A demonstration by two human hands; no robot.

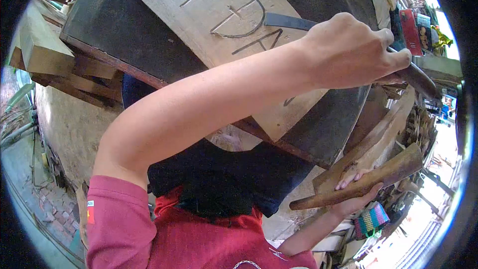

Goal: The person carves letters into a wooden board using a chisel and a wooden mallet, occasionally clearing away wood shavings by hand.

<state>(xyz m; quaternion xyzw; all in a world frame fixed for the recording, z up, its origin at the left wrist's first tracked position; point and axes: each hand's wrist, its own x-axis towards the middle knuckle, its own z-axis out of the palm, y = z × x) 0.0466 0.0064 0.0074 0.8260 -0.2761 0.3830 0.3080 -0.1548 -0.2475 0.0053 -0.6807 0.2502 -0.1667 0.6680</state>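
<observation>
My left hand point(348, 52) is closed around a chisel. Its flat metal blade point(288, 21) reaches the wooden board point(199, 25) between carved letters, and the dark handle point(420, 80) sticks out beyond my fingers at the right. The pale board carries outlined letters cut into its face, and my left forearm crosses over part of it. Lower right, my right hand point(367, 194) grips a brown wooden club point(393, 170) around its middle, fingers over the top. The club tapers toward its left end and is apart from the chisel.
The board lies on a dark tabletop point(114, 25) with a worn edge. Wooden blocks point(45, 45) are stacked at the left. Rough timber point(391, 122) stands at the right, with a woven checkered basket point(372, 220) below it. Red containers point(409, 30) sit at upper right.
</observation>
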